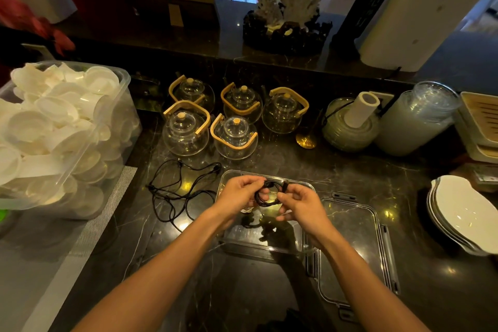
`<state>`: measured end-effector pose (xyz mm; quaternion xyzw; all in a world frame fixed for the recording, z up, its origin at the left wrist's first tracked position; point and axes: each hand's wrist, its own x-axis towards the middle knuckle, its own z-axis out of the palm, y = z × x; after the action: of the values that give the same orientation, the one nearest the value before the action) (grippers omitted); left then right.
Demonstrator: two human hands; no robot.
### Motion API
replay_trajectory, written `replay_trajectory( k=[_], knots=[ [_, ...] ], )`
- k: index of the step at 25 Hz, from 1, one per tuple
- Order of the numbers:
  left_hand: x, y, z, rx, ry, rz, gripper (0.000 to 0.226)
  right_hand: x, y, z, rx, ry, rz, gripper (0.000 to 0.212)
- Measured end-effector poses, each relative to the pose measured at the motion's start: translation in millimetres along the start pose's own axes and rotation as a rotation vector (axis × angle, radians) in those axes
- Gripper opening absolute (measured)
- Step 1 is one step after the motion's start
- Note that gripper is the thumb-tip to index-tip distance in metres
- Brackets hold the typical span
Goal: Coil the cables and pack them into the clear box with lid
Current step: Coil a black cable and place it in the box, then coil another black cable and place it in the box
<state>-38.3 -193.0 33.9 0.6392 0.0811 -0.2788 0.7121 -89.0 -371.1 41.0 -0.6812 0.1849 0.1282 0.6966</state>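
Coiled black cable (269,193): pinched between left hand (239,191) and right hand (299,206) above open box (301,240). Loose cable (175,191), centre-left: uncoiled. Lid (353,248): off.

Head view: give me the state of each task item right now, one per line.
coiled cable: wound in loops, held above the box.
left hand: gripping the coil.
right hand: pinching the coil.
loose cable: uncoiled, tangled on counter.
clear box: open.
lid: off, flat beside box.
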Motion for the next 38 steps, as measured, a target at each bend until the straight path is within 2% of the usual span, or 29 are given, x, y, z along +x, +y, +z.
replay_trajectory(
  k=[3,5,9,14,18,20,23,26,30,33,35,38],
  knots=[
    [9.4,-8.9,4.3,0.204,0.001,-0.009,0.023,7.0,9.9,-2.2,0.013,0.165,0.074,0.017],
    [17.7,-17.8,8.3,0.341,-0.016,-0.006,0.022,14.1,19.2,-3.6,-0.063,0.238,0.112,0.016],
    [34.8,-36.4,14.8,0.571,0.066,0.013,0.02,23.6,38.1,-1.0,-0.22,0.291,0.148,0.009],
    [45.6,-50.4,27.3,0.724,0.189,0.036,0.009,32.3,52.2,6.5,-0.414,0.29,0.126,0.018],
    [52.5,-57.4,31.0,0.761,0.198,0.023,0.006,37.9,55.5,7.1,-0.433,0.276,0.144,0.021],
    [57.2,-60.4,30.7,0.803,0.204,0.018,0.012,42.4,60.4,7.1,-0.49,0.293,0.135,0.017],
    [59.8,-63.7,30.1,0.825,0.207,0.051,0.018,44.5,66.2,7.0,-0.554,0.296,0.134,0.023],
    [53.1,-59.6,25.1,0.771,0.174,0.087,0.008,38.0,61.0,5.8,-0.571,0.299,0.104,0.024],
    [35.2,-26.0,4.2,0.599,0.141,0.131,0.01,27.3,42.9,1.1,-0.504,0.29,-0.013,0.027],
    [23.4,4.7,-29.4,0.543,0.218,0.215,0.008,27.1,11.2,-7.8,-0.416,0.298,-0.088,0.024],
    [7.7,18.5,-61.4,0.547,0.325,0.257,0.006,29.5,-19.6,-4.6,-0.447,0.275,-0.138,0.024],
    [1.3,19.1,-95.5,0.576,0.393,0.205,0.011,43.8,-51.3,3.1,-0.564,0.227,-0.197,0.021]
  ],
)
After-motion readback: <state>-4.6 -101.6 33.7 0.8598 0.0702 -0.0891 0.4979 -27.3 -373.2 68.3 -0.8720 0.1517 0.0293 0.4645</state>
